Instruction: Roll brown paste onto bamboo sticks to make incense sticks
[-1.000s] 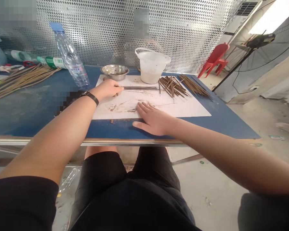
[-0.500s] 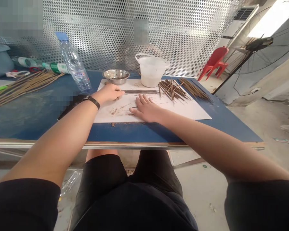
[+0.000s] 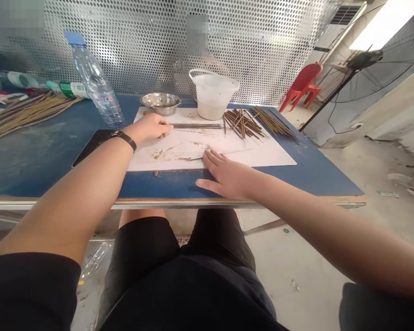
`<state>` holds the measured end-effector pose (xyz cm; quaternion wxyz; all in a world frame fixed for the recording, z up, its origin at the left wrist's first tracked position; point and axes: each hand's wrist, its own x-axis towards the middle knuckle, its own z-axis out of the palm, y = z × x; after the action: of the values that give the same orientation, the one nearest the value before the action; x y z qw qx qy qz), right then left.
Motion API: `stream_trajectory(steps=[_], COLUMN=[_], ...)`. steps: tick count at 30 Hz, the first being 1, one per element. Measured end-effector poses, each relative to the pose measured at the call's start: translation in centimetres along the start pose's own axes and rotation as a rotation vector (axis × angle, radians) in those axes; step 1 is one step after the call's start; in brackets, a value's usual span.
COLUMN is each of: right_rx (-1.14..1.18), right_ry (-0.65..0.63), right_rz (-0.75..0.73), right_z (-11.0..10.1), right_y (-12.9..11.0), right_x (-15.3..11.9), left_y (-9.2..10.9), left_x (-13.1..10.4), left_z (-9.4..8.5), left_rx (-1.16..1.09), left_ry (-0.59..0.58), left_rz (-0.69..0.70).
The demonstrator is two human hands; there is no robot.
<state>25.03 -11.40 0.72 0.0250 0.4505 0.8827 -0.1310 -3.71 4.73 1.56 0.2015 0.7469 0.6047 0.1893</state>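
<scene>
My left hand (image 3: 154, 126) is closed, its fingertips at the left ends of several thin dark sticks (image 3: 198, 126) lying side by side on a white board (image 3: 276, 156). My right hand (image 3: 229, 176) lies flat with its thumb spread, palm down over the board's front edge. Its fingertips rest on a single thin stick (image 3: 241, 151), whose darker, thicker end (image 3: 196, 159) shows left of them. Brown crumbs (image 3: 158, 153) are smeared over the board between my hands.
Behind the board's back edge are a metal bowl (image 3: 161, 103) and a white bucket (image 3: 214, 97). Brown coated sticks (image 3: 244, 124) lie heaped at right, beside another bundle (image 3: 274, 122). A water bottle (image 3: 98, 87), a black flat object (image 3: 91, 146) and long tan sticks (image 3: 34, 115) are at left.
My right hand has slid toward me across the board, uncovering more of the single stick. My left hand stays at the ends of the row of sticks. The view has shifted slightly.
</scene>
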Motion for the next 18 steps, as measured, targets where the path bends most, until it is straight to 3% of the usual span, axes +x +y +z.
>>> stream_trajectory(steps=[4, 9, 14, 18], right_rx=[-0.014, 0.017, -0.028, -0.194], right_ry=[0.026, 0.075, 0.131, 0.124], right_rz=[0.011, 0.086, 0.226, 0.181], right_z=[0.5, -0.9, -4.4, -5.2], right_y=[-0.2, 1.5, 5.7, 9.3], right_x=[-0.1, 4.2, 5.8, 4.6], left_y=[-0.2, 0.2, 1.4, 2.2], left_x=[0.2, -0.3, -1.2, -1.6], left_z=[0.1, -0.2, -0.7, -0.4], left_rx=[-0.007, 0.024, 0.067, 0.059], left_ry=[-0.006, -0.046, -0.211, -0.298], left_rz=[0.005, 0.048, 0.168, 0.227])
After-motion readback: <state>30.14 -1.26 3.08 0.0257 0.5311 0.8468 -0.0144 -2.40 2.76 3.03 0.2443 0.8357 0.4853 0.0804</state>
